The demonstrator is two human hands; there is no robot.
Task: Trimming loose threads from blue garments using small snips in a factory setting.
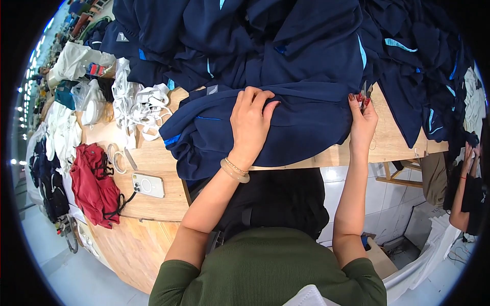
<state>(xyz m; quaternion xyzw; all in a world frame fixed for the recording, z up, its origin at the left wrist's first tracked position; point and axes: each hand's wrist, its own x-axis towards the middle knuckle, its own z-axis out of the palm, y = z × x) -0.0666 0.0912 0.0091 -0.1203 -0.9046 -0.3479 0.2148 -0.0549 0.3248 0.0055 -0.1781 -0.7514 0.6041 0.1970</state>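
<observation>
A navy garment [306,130] with bright blue trim lies across the near edge of the wooden table. My left hand [250,120] is on its left half, fingers bent over the cloth and thumb apart, gripping a fold. At the garment's right end, my right hand [363,120] has its fingers closed around small metal thread snips [368,91], blades pointing away from me. Those fingertips also touch the garment's edge. Part of the snips is hidden behind the fingers.
A large heap of navy garments [204,35] fills the far side. Left are white straps [148,104], a tape roll [118,161], a phone [148,185] and red cloth [94,183]. Another person's arm [461,191] shows at far right.
</observation>
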